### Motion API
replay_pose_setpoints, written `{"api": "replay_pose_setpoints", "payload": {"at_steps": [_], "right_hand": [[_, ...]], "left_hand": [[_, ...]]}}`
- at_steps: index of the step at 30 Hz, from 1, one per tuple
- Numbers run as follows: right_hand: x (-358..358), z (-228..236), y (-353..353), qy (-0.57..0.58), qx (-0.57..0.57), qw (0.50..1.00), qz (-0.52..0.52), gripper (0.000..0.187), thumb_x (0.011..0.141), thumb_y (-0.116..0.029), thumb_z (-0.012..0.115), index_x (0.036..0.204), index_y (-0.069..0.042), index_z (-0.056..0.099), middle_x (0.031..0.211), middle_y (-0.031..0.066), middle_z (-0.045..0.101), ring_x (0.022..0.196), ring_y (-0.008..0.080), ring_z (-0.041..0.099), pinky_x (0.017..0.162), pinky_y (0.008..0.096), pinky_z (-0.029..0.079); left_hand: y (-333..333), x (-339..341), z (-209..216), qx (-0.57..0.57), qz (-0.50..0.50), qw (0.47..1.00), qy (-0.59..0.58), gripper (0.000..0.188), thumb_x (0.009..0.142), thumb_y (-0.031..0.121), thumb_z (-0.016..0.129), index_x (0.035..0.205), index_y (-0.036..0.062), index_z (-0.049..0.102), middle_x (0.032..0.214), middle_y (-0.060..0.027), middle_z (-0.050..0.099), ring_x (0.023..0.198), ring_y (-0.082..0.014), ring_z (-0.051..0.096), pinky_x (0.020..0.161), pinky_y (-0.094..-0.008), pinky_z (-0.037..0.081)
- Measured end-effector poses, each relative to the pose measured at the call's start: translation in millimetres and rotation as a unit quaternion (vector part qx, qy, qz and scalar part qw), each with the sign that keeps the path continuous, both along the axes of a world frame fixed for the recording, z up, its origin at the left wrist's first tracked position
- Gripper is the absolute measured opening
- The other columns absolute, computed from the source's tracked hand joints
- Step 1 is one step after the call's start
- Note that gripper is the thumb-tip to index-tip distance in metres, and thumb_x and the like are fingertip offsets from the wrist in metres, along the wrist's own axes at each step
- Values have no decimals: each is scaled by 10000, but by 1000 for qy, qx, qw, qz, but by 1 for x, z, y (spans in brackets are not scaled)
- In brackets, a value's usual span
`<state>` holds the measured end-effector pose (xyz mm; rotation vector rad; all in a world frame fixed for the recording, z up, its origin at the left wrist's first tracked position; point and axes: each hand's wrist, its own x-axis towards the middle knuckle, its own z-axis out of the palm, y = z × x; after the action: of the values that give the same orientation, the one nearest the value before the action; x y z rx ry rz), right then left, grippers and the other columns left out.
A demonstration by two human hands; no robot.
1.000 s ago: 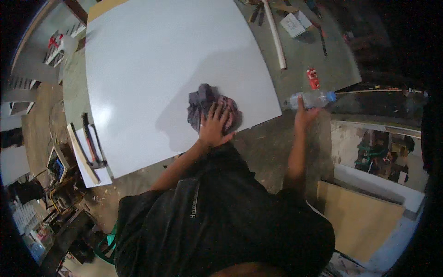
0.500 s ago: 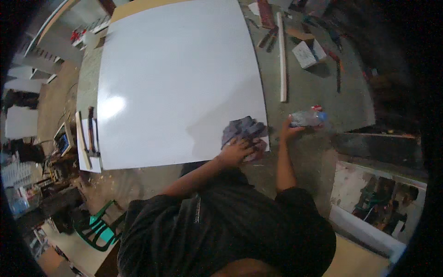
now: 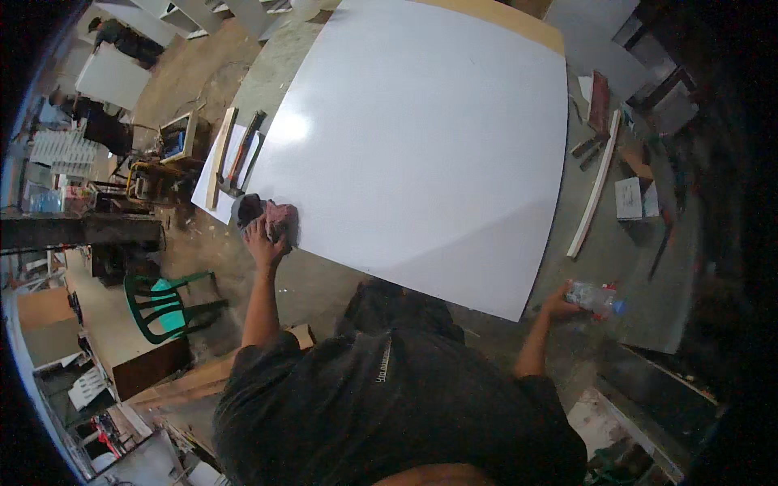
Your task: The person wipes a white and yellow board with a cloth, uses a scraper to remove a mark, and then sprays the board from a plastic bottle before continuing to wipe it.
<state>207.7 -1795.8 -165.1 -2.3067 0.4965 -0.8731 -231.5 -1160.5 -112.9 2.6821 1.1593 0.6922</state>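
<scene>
A large white board (image 3: 421, 138) lies flat on a table before me. At its near left corner, my left hand (image 3: 267, 240) is closed on a crumpled grey and reddish rag (image 3: 280, 220), which overlaps the board's edge. Off to the right, my right hand (image 3: 557, 304) grips a clear plastic bottle (image 3: 590, 297) with a blue end, held sideways at the table's near right side. A hammer (image 3: 243, 158) and a wooden strip (image 3: 219, 166) lie just beyond the rag, left of the board.
Right of the board are a long white strip (image 3: 596, 186), a dark red block (image 3: 598, 105) and a small white box (image 3: 634, 198). A green plastic chair (image 3: 142, 312) stands at the left. Two people (image 3: 121, 40) are at the far left. A dark beam (image 3: 65, 231) juts in there.
My left hand has carried the rag from the board's near right corner across to its near left corner. The view has turned; my right hand still holds the bottle.
</scene>
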Motion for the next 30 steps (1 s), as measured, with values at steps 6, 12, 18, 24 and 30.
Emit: {"api": "replay_pose_setpoints", "payload": {"at_steps": [6, 12, 18, 24, 30], "right_hand": [[12, -4, -20, 70, -27, 994, -86, 865, 789, -581, 766, 1238, 87, 448, 1043, 274, 664, 906, 443, 682, 759, 509, 558], [7, 21, 14, 31, -87, 991, -93, 843, 771, -547, 798, 1213, 92, 469, 963, 258, 669, 795, 403, 692, 663, 484, 563], [14, 2, -22, 43, -91, 995, -28, 887, 779, -681, 706, 1202, 70, 500, 1041, 256, 681, 921, 445, 683, 756, 521, 550], [15, -17, -47, 36, -82, 994, -56, 908, 759, -707, 712, 1238, 37, 509, 1072, 257, 683, 952, 456, 678, 781, 531, 544], [2, 27, 11, 100, -55, 987, -114, 876, 757, -658, 750, 1263, 14, 508, 1115, 251, 675, 945, 429, 689, 786, 505, 562]], "left_hand": [[3, 21, 4, 23, 35, 998, 45, 708, 611, 330, 782, 1270, 163, 584, 1173, -111, 593, 1132, -349, 539, 980, -477, 416], [56, 58, 69, -184, 82, 976, 89, 565, 684, 399, 766, 1137, 84, 643, 1010, -169, 680, 960, -400, 642, 793, -475, 510], [14, 113, 62, -108, 59, 992, 17, 691, 719, 547, 757, 1208, 78, 626, 1273, -184, 594, 1159, -386, 559, 960, -487, 461], [13, 131, 36, -6, 183, 983, -29, 715, 666, 520, 806, 1132, 17, 606, 1278, -199, 571, 1215, -401, 502, 955, -522, 459], [52, 177, 26, 2, 257, 966, -28, 649, 667, 502, 815, 1029, 13, 589, 1091, -194, 623, 1047, -388, 591, 862, -489, 496]]}}
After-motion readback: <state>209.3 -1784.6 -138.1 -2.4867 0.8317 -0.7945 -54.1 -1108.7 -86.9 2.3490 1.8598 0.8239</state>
